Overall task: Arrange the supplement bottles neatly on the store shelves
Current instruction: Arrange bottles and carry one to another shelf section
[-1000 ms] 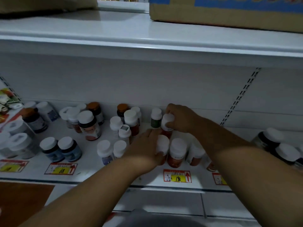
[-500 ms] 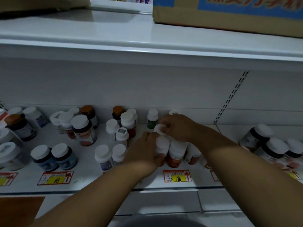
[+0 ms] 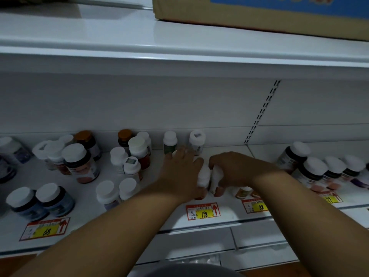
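We curl our right hand (image 3: 235, 168) around a white-capped supplement bottle (image 3: 216, 177), while our left hand (image 3: 182, 172) presses relaxed fingers against its neighbour (image 3: 203, 175), likely squaring the cluster near the shelf (image 3: 83, 196) front, above the 198 price tag (image 3: 203, 211).

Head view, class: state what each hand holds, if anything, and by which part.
The right hand grips a white-capped bottle round its cap and upper body. The left hand rests with fairly straight fingers on the neighbouring bottle, gripping nothing clearly.
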The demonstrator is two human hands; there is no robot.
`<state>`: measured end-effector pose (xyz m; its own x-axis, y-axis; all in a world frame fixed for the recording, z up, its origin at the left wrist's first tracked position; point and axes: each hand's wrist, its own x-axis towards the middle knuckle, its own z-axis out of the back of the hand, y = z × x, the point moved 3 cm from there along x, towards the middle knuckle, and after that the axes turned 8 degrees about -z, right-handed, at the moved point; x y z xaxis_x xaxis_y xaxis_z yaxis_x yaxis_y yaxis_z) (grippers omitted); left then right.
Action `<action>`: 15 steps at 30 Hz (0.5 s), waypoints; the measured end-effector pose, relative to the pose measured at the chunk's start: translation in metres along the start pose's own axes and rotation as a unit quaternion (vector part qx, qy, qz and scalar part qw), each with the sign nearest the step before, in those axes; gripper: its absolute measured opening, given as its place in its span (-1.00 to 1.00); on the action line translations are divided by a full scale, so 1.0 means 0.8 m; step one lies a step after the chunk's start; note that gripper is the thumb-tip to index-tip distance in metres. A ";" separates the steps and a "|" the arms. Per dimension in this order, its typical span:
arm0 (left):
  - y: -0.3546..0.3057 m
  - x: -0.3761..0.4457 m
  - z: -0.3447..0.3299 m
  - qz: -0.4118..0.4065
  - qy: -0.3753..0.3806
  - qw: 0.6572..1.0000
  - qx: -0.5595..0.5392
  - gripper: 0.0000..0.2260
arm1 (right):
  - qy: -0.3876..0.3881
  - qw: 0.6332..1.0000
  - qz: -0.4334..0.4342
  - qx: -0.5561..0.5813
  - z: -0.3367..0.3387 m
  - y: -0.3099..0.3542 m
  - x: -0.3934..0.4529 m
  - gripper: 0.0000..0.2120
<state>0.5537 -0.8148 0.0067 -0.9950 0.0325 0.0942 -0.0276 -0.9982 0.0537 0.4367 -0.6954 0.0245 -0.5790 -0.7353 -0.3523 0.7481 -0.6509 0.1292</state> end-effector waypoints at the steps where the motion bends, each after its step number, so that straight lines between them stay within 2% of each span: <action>1: 0.000 0.000 -0.001 0.008 -0.006 1.000 -0.005 -0.30 | -0.005 1.000 0.000 0.006 -0.001 0.000 0.000 -0.52; 7: -0.002 0.003 -0.004 0.019 -0.027 0.999 -0.018 -0.36 | -0.021 1.000 -0.005 0.020 -0.006 0.008 -0.006 -0.57; 11: 0.000 0.003 -0.002 0.015 -0.042 0.998 -0.034 -0.41 | -0.030 0.999 0.002 0.017 0.000 0.009 -0.013 -0.52; 15: -0.001 0.002 -0.004 0.023 -0.045 0.998 -0.039 -0.38 | -0.028 0.999 0.013 0.020 0.005 0.009 -0.012 -0.54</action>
<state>0.5522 -0.8142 0.0032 -0.9828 -0.0135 0.1840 0.0081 -0.9995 -0.0299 0.4462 -0.6938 0.0321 -0.5770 -0.7609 -0.2967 0.7502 -0.6374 0.1756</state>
